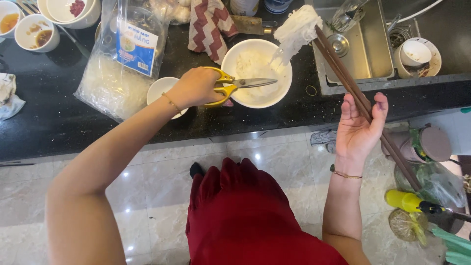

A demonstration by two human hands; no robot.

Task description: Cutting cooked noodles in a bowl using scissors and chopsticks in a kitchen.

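Observation:
My left hand (196,88) grips yellow-handled scissors (243,84), blades pointing right over a white bowl (282,83) of white noodles on the black counter. My right hand (360,125) holds long brown chopsticks (343,73) that lift a clump of white rice noodles (296,29) above the bowl's far right rim. The scissor blades sit below the hanging noodles, apart from them.
A clear bag of dry noodles (120,64) lies left of the bowl, with a small white bowl (159,88) beside it. A steel sink (363,44) with dishes is at right. Sauce bowls (34,32) stand far left, a red patterned cloth (208,24) behind. Tiled floor below, bottles at right.

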